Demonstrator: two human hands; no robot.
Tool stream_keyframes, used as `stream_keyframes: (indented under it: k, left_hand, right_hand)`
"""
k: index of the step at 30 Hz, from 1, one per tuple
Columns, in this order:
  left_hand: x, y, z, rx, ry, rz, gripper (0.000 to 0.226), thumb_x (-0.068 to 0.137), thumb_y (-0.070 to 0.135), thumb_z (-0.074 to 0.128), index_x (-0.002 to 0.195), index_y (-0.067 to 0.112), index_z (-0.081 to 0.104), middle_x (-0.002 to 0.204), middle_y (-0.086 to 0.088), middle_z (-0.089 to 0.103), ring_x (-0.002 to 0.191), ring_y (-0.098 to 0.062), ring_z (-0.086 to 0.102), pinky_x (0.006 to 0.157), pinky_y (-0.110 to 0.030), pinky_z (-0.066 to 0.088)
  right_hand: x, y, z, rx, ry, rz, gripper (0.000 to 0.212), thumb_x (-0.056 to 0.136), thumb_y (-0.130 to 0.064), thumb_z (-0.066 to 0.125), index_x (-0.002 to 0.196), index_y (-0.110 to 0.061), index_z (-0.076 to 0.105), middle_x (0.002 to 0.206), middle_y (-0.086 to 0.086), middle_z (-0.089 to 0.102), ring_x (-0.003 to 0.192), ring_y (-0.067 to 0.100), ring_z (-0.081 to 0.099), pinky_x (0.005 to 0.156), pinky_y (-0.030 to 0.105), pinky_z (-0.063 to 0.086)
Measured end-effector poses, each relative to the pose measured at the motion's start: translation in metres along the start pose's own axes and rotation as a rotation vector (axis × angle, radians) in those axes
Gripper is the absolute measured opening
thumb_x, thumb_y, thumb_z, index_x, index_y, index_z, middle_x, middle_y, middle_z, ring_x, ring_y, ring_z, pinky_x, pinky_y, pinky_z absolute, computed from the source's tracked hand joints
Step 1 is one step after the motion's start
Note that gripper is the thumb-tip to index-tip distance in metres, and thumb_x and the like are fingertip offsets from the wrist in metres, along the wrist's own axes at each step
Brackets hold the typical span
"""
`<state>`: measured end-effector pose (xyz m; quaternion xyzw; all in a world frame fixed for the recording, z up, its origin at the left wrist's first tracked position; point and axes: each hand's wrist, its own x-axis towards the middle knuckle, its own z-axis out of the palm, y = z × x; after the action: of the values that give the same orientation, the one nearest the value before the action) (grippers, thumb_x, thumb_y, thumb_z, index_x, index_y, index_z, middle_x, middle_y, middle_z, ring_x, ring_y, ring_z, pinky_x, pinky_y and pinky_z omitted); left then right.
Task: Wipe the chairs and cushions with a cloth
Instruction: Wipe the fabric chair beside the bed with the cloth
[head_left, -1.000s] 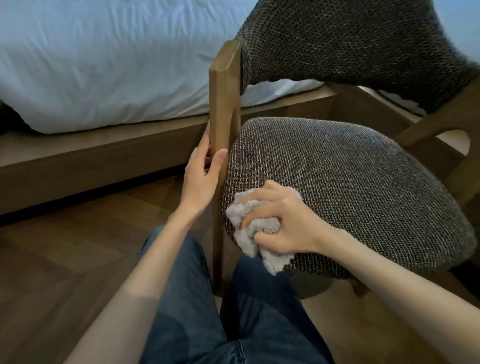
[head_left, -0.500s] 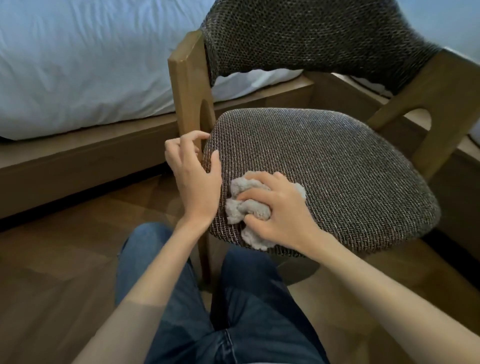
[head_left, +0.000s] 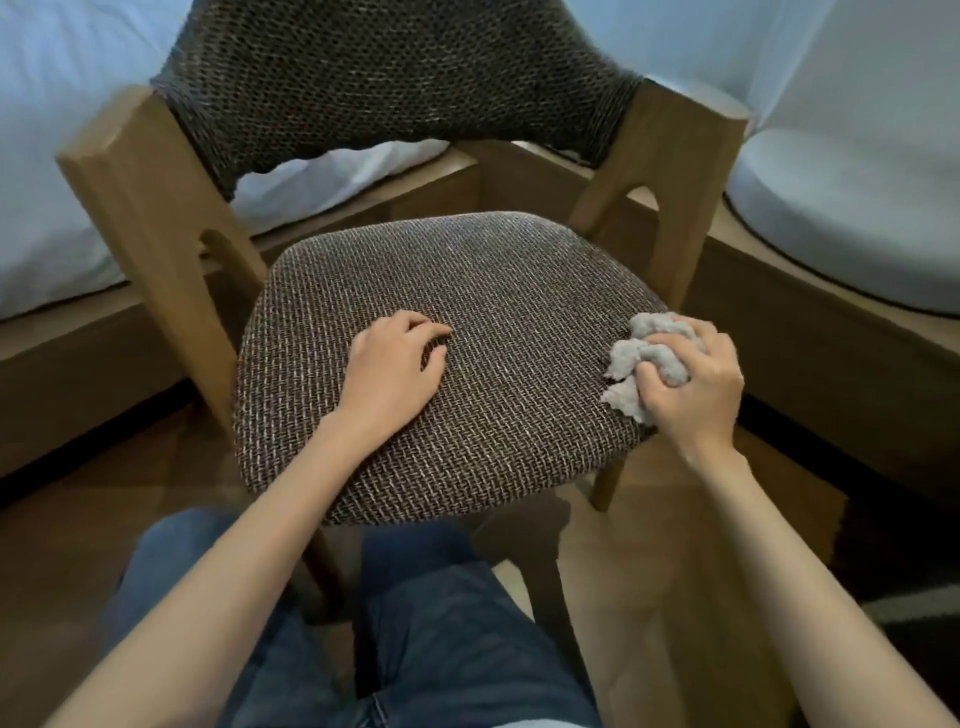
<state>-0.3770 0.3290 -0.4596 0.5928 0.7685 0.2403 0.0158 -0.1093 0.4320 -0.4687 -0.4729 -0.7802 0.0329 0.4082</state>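
Head view: My right hand (head_left: 693, 379) is clenched around the crumpled pale grey cloth (head_left: 644, 358), pressing it on the right edge of the brown woven round seat cushion (head_left: 493, 364). My left hand (head_left: 392, 366) rests on the cushion left of centre, fingers loosely curled and holding nothing. The unwiped span lies leftward from the cloth, across the cushion toward my left hand; the right hand is nearer. The wooden chair frame (head_left: 156, 218) stands on a wood floor (head_left: 78, 530), with white bedding (head_left: 62, 171) behind the cushion.
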Motion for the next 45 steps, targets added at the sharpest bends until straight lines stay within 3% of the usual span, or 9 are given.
stream_keyframes:
  k: [3,8,11,20,26,30,37,42,45]
  left_hand:
    - [0.006,-0.003,0.004,0.008,-0.007,-0.019,0.034,0.098,0.032,0.045,0.129,0.025,0.057,0.136,-0.001,0.051,0.127,-0.020,0.043,0.109,-0.042,0.027]
    - [0.007,-0.007,0.008,0.046,-0.022,-0.030,0.037,0.099,0.035,0.042,0.133,0.030,0.053,0.144,-0.001,0.045,0.135,-0.019,0.037,0.115,-0.045,0.017]
    - [0.012,-0.014,0.009,0.090,-0.122,-0.057,0.041,0.100,0.042,0.034,0.140,0.037,0.043,0.152,0.001,0.034,0.142,-0.019,0.024,0.116,-0.049,0.004]
    - [0.067,-0.042,0.013,0.195,-0.238,-0.153,0.046,0.100,0.049,0.022,0.145,0.043,0.030,0.157,0.004,0.021,0.146,-0.019,0.011,0.114,-0.057,-0.004]
    - [0.107,-0.060,0.022,0.224,-0.233,-0.204,0.046,0.100,0.048,0.021,0.145,0.044,0.026,0.158,0.005,0.019,0.146,-0.019,0.009,0.115,-0.056,-0.001]
    - [0.133,-0.071,0.029,0.189,-0.164,-0.201,0.044,0.100,0.044,0.026,0.143,0.042,0.032,0.155,0.004,0.027,0.144,-0.020,0.017,0.116,-0.054,0.003]
    - [0.178,-0.079,0.039,0.163,-0.032,-0.205,0.042,0.098,0.038,0.031,0.139,0.038,0.042,0.145,0.003,0.041,0.135,-0.017,0.033,0.116,-0.045,0.019]
    - [0.190,-0.085,0.048,0.138,0.026,-0.230,0.041,0.098,0.038,0.033,0.137,0.036,0.046,0.142,0.006,0.045,0.133,-0.013,0.035,0.117,-0.044,0.021]
    - [0.191,-0.088,0.052,0.140,0.052,-0.234,0.041,0.098,0.039,0.032,0.136,0.037,0.046,0.141,0.008,0.045,0.133,-0.011,0.035,0.117,-0.042,0.018]
  right_hand:
    - [-0.012,-0.021,0.009,-0.025,0.066,0.049,0.027,0.072,-0.030,0.056,0.084,-0.014,0.075,0.107,0.011,0.067,0.083,0.034,0.057,0.071,0.041,0.049]
    - [-0.047,-0.072,0.022,0.083,-0.054,-0.188,0.019,0.072,-0.028,0.061,0.084,-0.019,0.073,0.109,0.005,0.065,0.083,0.020,0.053,0.073,0.022,0.032]
    - [-0.039,-0.071,0.020,0.113,-0.137,-0.304,0.023,0.074,-0.034,0.060,0.086,-0.019,0.073,0.108,0.003,0.065,0.086,0.020,0.056,0.071,0.025,0.040]
    - [0.083,-0.042,0.081,-0.121,-0.222,-0.012,0.033,0.085,-0.037,0.057,0.114,-0.024,0.066,0.116,0.004,0.061,0.100,0.028,0.054,0.072,0.031,0.040]
    - [0.128,-0.072,0.125,0.194,-0.396,0.016,0.026,0.083,-0.030,0.058,0.106,-0.024,0.068,0.115,0.001,0.063,0.107,0.022,0.056,0.084,0.029,0.039]
    - [0.201,-0.097,0.128,0.265,-0.159,-0.112,0.030,0.081,-0.019,0.062,0.111,-0.020,0.066,0.116,0.005,0.061,0.112,0.022,0.051,0.097,0.034,0.035]
    - [0.347,-0.164,0.148,0.101,0.052,-0.367,0.044,0.088,-0.033,0.053,0.132,-0.030,0.052,0.140,0.005,0.039,0.119,0.030,0.032,0.098,0.037,0.029]
    - [0.412,-0.199,0.185,-0.013,0.144,-0.376,0.048,0.087,-0.037,0.049,0.135,-0.030,0.047,0.143,0.005,0.037,0.121,0.029,0.034,0.098,0.034,0.035]
    - [0.413,-0.196,0.206,-0.011,0.221,-0.395,0.047,0.083,-0.038,0.052,0.127,-0.025,0.057,0.136,0.010,0.047,0.115,0.033,0.043,0.092,0.037,0.037]
